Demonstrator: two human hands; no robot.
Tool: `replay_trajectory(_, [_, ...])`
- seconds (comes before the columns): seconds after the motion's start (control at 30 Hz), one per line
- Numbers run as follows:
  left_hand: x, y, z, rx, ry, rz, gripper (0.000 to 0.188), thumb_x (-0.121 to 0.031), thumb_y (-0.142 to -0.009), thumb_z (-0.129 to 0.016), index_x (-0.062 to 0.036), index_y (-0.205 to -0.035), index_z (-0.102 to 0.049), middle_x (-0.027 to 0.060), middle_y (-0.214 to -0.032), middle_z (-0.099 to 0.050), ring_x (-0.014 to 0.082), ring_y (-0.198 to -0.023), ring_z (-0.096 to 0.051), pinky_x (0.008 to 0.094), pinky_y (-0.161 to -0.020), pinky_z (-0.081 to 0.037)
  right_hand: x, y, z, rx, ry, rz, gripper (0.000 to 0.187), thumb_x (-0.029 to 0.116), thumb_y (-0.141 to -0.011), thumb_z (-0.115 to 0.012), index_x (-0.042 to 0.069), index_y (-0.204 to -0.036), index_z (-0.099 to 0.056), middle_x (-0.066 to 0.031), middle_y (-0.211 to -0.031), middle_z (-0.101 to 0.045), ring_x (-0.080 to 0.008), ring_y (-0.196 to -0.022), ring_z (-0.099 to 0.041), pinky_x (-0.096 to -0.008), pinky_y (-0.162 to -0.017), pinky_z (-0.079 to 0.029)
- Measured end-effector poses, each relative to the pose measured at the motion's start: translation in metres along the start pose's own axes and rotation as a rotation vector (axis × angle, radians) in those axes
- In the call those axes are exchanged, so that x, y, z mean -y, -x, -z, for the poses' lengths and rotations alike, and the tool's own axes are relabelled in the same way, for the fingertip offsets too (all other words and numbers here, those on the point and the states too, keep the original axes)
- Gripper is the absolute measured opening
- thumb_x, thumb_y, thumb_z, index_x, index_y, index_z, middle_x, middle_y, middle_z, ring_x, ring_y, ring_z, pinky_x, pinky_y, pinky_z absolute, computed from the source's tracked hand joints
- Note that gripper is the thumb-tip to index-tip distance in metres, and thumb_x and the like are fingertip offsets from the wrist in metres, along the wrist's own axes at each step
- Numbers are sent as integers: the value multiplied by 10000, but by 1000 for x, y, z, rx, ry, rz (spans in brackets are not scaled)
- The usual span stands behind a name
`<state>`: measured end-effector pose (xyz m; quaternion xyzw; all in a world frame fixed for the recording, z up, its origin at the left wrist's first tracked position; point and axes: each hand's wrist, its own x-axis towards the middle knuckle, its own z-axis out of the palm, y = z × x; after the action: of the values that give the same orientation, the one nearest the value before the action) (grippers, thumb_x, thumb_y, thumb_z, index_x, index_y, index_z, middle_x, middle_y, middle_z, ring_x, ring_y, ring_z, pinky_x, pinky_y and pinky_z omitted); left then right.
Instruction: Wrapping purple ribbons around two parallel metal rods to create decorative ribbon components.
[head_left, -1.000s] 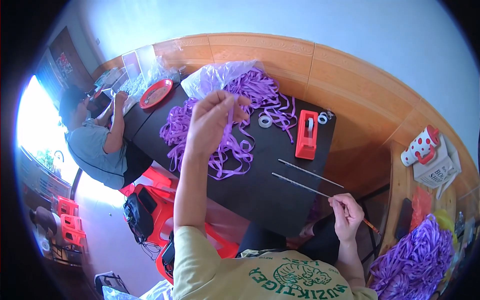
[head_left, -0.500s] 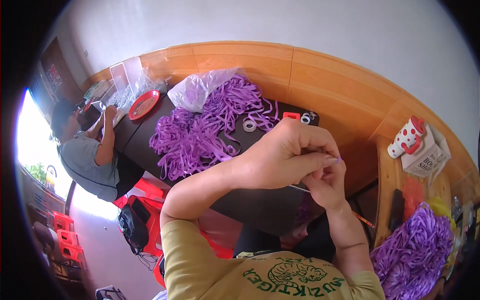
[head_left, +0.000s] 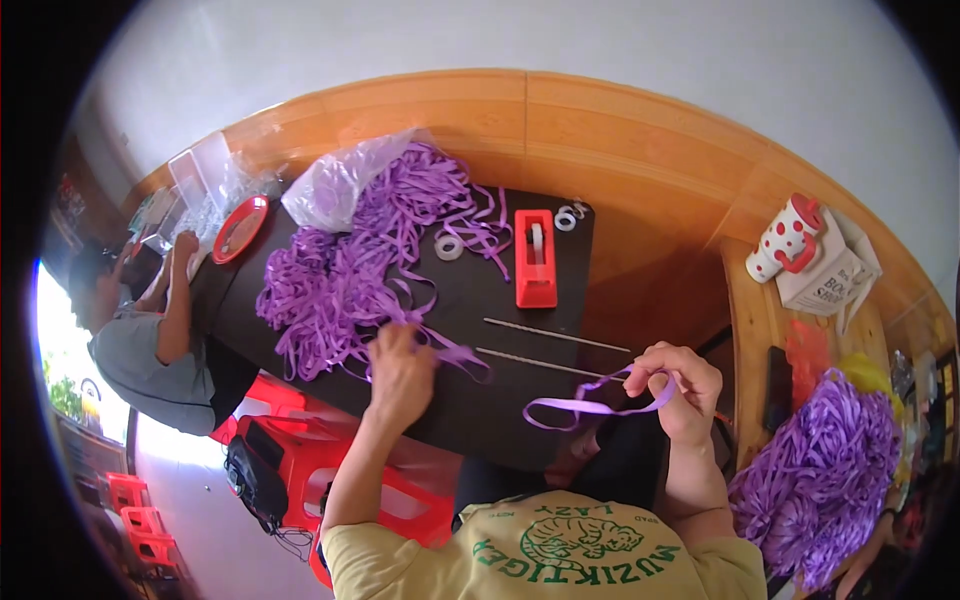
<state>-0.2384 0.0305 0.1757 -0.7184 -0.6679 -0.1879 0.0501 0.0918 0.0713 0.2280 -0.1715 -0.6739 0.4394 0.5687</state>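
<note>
- Right hand (head_left: 678, 390) pinches a looped purple ribbon strip (head_left: 585, 405), which trails left over the black table's (head_left: 500, 420) near edge.
- Left hand (head_left: 402, 370) is closed on strands at the edge of the purple ribbon pile (head_left: 350, 270).
- Two thin rods (head_left: 555, 345) lie between the hands; red tape dispenser (head_left: 535, 258) sits beyond.

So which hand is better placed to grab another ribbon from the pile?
Probably the left hand: it rests at the edge of the purple ribbon pile on the table. The right hand is far from the pile and already holds a ribbon strip.
</note>
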Motion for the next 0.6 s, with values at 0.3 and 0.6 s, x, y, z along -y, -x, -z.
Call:
replay_trajectory(0.3, [-160,-17,22,99,1175,-370,155,-85,-798,-666,14,-915,-643,129,-960,-631,238,-907,-573,343,-806,-443,20,8,7,67,789,326,140,-58,-720,-652,-48,-854,-611,-146,-707,-605,-214,-585,-580,-292,-509,-433])
replay_trajectory(0.6, [-181,2,-27,593,1539,-498,106,-23,-835,-630,21,-738,-631,77,-652,-594,198,-634,-555,312,-605,-429,-71,74,98,-297,711,-33,114,-79,-772,-612,-36,-877,-623,-94,-734,-594,-150,-657,-572,-252,-576,-438])
